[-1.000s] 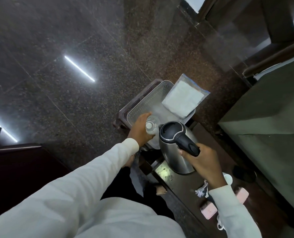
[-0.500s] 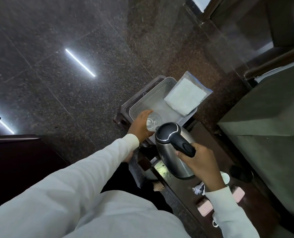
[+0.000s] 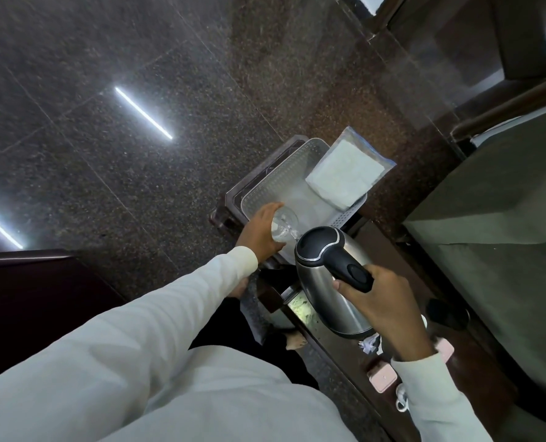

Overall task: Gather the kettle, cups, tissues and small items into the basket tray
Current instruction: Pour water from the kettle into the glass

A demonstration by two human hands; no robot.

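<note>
Clear rounded glass cup (image 3: 283, 225), gripped in the left hand (image 3: 260, 232), sits at the perforated grey plastic basket tray (image 3: 276, 183) at frame centre. Right of it, the right hand (image 3: 381, 301) grips the brushed-steel kettle's (image 3: 325, 283) black handle above the dark glossy counter (image 3: 345, 355).
</note>
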